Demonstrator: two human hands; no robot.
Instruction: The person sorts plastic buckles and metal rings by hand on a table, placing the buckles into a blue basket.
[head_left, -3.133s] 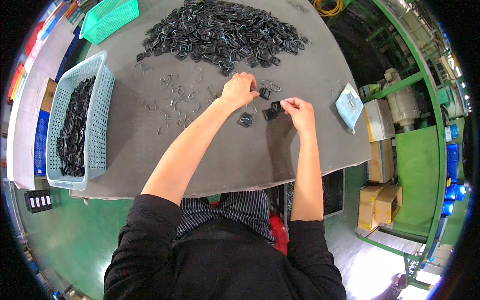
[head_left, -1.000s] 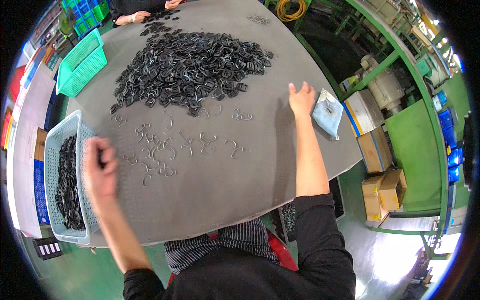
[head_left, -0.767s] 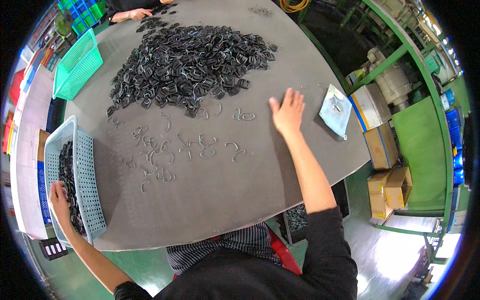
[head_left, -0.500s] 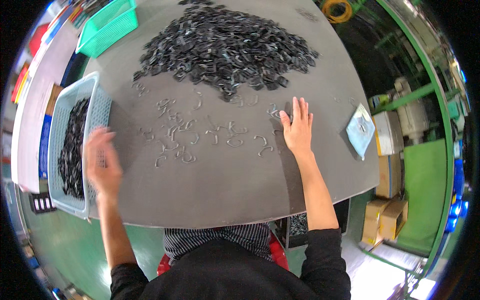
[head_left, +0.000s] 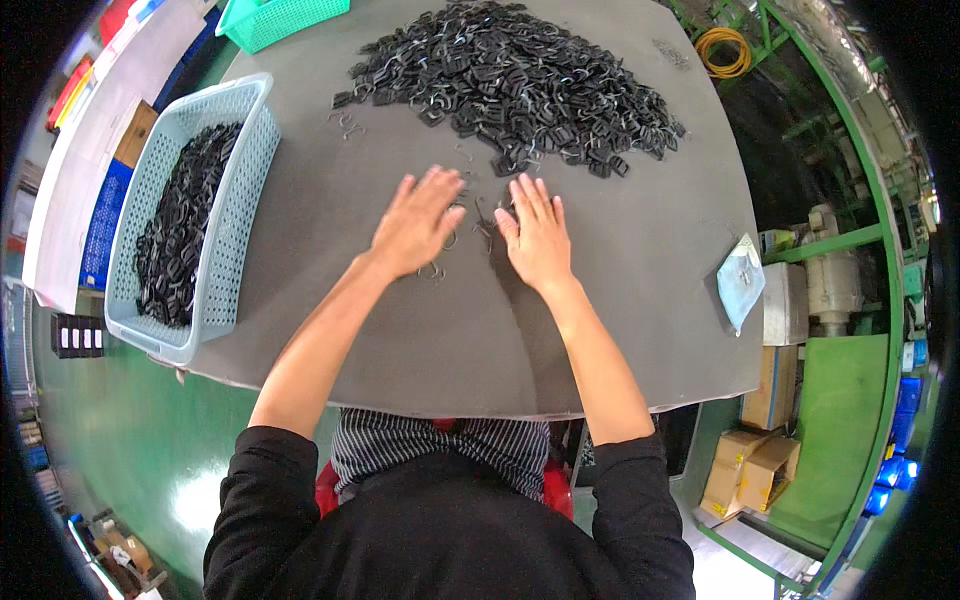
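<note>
Palm down on the grey tabletop, my left hand (head_left: pixel 418 224) lies with its fingers stretched out, over and beside some small bent metal hooks (head_left: pixel 432 271). Facing it, my right hand (head_left: pixel 538 232) is also flat, its fingers extended and slightly apart. A few more hooks (head_left: pixel 484 228) sit in the narrow gap between the two hands; others are partly hidden under the fingers. Just beyond the hands spreads a large heap of black plastic buckles (head_left: pixel 520 85), with shiny metal bits among them. Neither hand grips anything that I can see.
A light blue basket (head_left: pixel 262 135) holding black buckles stands at the table's left edge, a green basket (head_left: pixel 290 20) behind it. On the right lies a pale blue packet (head_left: pixel 741 283). Loose hooks (head_left: pixel 347 126) lie left of the heap. Cardboard boxes (head_left: pixel 750 470) stand on the floor.
My left hand has come from beside the blue basket to the middle of the table. My right hand has moved inward. The scattered hooks are now gathered between and under them. The view has shifted.
</note>
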